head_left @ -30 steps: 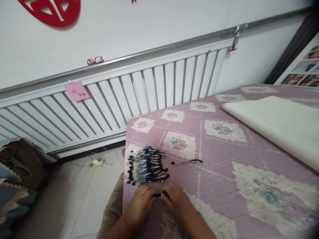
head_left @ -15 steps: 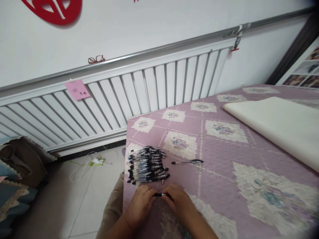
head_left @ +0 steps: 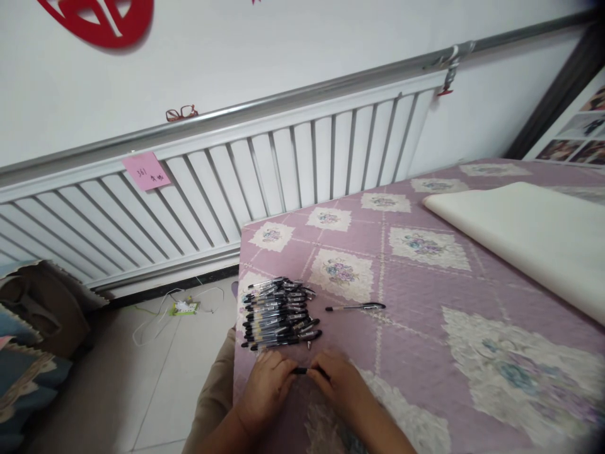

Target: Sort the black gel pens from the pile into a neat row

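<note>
Low over the flowered cloth, my left hand point(head_left: 270, 383) is closed on one end of a black pen point(head_left: 301, 371). My right hand point(head_left: 333, 376) pinches the other end, so only a short dark stretch shows between the fingers. Just beyond my left hand lies a pile of similar black and clear pens point(head_left: 278, 315), laid side by side. A single pen point(head_left: 355, 307) rests apart, to the right of the pile.
A quilted pink cloth point(head_left: 350, 233) covers the surface, with a folded cream sheet point(head_left: 524, 227) at right. Behind stands a white radiator point(head_left: 302, 167). Glasses point(head_left: 182, 113) sit on its pipe. A power strip point(head_left: 185, 308) with cables lies on the floor at left.
The pale gap seen earlier in the pen between my hands is now dark, as its parts sit closer together. My hands have barely moved; the pile and lone pen stay put.
</note>
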{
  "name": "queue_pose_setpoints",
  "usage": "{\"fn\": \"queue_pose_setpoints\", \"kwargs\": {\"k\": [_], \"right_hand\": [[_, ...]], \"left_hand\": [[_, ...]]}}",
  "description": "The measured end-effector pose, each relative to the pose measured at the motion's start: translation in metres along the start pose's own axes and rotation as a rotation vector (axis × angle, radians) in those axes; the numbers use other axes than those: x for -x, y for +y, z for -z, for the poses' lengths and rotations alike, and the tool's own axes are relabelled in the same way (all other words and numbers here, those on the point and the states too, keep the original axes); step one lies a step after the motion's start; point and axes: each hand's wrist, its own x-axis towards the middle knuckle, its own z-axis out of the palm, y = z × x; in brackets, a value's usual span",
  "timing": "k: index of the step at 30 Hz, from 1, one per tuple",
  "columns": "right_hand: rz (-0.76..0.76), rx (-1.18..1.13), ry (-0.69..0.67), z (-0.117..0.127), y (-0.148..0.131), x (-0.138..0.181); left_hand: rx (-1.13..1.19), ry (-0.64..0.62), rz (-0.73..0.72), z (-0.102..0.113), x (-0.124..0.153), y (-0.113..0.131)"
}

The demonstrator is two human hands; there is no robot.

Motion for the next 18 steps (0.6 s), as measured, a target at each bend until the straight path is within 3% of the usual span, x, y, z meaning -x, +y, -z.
{"fn": "queue_pose_setpoints", "kwargs": {"k": [18], "right_hand": [[0.003,-0.037,0.006,-0.0001,0.0017,-0.0008]], "left_hand": [[-0.03,0.001,-0.045,-0.0022,0.0002,-0.0026]]}}
